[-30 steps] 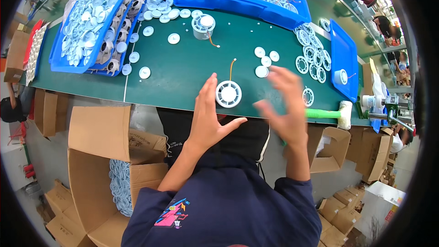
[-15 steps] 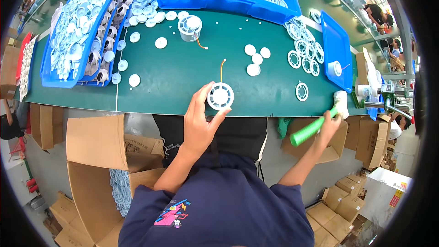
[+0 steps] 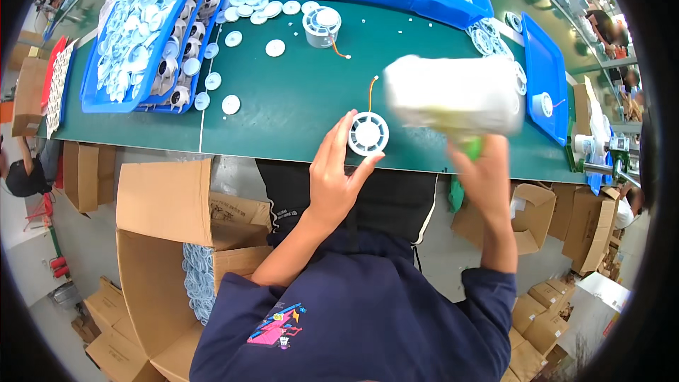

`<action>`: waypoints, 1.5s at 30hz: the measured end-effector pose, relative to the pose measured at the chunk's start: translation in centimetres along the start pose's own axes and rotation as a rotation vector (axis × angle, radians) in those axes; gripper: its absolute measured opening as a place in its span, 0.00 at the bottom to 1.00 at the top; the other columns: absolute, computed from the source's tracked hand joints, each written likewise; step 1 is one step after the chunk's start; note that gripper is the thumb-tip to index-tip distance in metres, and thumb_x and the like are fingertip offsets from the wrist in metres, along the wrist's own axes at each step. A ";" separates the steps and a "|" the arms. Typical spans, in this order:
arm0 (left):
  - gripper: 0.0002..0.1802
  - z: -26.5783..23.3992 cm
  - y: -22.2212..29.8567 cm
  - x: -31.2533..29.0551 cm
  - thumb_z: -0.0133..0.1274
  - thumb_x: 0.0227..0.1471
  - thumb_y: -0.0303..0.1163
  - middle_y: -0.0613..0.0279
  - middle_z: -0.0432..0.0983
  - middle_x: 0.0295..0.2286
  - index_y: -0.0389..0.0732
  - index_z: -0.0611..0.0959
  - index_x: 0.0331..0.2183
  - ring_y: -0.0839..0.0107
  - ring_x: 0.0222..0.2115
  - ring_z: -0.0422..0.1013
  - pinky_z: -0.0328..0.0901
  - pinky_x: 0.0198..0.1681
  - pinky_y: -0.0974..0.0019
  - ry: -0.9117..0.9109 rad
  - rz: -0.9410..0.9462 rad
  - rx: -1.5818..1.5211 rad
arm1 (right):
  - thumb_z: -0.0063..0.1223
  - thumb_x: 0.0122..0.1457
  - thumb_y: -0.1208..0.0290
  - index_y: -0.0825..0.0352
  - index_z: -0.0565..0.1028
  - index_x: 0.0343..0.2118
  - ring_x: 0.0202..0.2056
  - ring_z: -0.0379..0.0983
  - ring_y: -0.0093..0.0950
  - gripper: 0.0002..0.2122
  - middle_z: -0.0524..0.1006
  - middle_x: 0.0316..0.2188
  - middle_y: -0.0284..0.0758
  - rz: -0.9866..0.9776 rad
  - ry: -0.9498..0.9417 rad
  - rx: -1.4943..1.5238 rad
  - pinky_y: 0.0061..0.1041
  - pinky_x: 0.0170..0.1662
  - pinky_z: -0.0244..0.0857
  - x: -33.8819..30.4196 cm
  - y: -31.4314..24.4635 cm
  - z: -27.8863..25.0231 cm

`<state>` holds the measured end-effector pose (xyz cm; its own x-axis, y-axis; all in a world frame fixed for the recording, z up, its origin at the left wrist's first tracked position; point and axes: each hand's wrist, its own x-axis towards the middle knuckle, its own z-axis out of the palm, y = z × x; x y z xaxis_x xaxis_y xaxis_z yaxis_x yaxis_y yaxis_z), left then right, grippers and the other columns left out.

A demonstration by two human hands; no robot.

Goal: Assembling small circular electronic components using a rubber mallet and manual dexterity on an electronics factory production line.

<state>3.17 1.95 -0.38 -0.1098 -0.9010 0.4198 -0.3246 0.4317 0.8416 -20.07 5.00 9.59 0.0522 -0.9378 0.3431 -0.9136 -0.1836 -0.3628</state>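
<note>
White fan wheel (image 3: pixel 368 133) near table edge (image 3: pixel 283 150), left hand (image 3: pixel 334 178) fingers touching, right hand (image 3: pixel 486 173) gripping blurred tool (image 3: pixel 454 93).

Left hand on the fan part, right hand gripping a blurred tool

I see my left hand (image 3: pixel 331 184) fingertips touching the white round fan housing (image 3: pixel 368 133); my right hand (image 3: pixel 486 173) holds a blurred white-and-green tool (image 3: pixel 456 95) just right of it.

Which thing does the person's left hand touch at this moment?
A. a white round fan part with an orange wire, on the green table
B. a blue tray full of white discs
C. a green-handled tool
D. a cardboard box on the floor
A: the left hand has its fingertips on the rim of the white round fan part, which lies on the green table; the green-handled tool is in the right hand.
</note>
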 end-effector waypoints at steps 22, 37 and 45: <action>0.51 -1.2 -0.5 0.0 0.71 0.45 0.28 0.53 0.79 0.52 0.32 0.61 0.65 0.52 0.50 0.75 0.67 0.54 0.53 -0.027 -0.049 0.000 | 0.59 0.44 0.78 0.69 0.76 0.36 0.20 0.68 0.34 0.13 0.64 0.20 0.34 -0.268 -0.225 -0.290 0.32 0.23 0.61 -1.3 -3.5 -0.7; 0.51 -0.9 -0.7 -0.4 0.72 0.45 0.33 0.54 0.80 0.49 0.31 0.63 0.64 0.55 0.53 0.72 0.58 0.60 0.52 0.048 -0.046 0.059 | 0.61 0.53 0.77 0.64 0.71 0.45 0.26 0.76 0.46 0.16 0.76 0.24 0.42 -0.311 -0.315 -0.381 0.44 0.27 0.67 8.2 -5.0 -0.6; 0.48 -0.8 -0.3 -0.2 0.72 0.45 0.34 0.55 0.81 0.49 0.34 0.66 0.63 0.55 0.53 0.72 0.60 0.59 0.53 0.030 -0.079 0.059 | 0.62 0.56 0.73 0.67 0.70 0.44 0.33 0.76 0.56 0.15 0.78 0.26 0.52 0.168 -0.438 -0.139 0.52 0.35 0.66 5.2 -1.8 -1.5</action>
<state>4.05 2.00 -0.40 -0.0541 -0.9300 0.3636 -0.3860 0.3553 0.8513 -18.78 0.89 13.30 0.0370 -0.9924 -0.1177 -0.9675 -0.0061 -0.2527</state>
